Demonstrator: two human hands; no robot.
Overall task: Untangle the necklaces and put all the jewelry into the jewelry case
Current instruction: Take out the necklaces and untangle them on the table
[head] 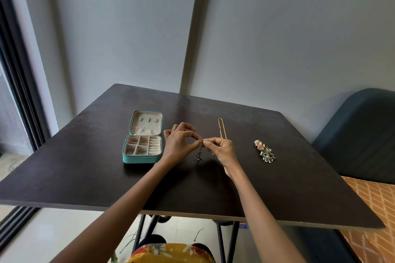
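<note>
A teal jewelry case [142, 159] lies open on the dark table [85, 168], left of my hands, with thin gold chains in its back compartments. My left hand [179, 144] and my right hand [222, 149] meet fingertip to fingertip above the table. Both pinch a thin dark necklace [199, 153] whose pendant hangs down between them to the tabletop. A gold chain necklace [221, 127] lies stretched out just behind my right hand. A small heap of earrings and rings [264, 151] sits further right.
A dark blue padded seat back [363, 134] stands beyond the table's right edge, with an orange patterned cover [374, 209] below it. A dark window frame [19, 92] runs along the left. The table legs [141, 232] show under the near edge.
</note>
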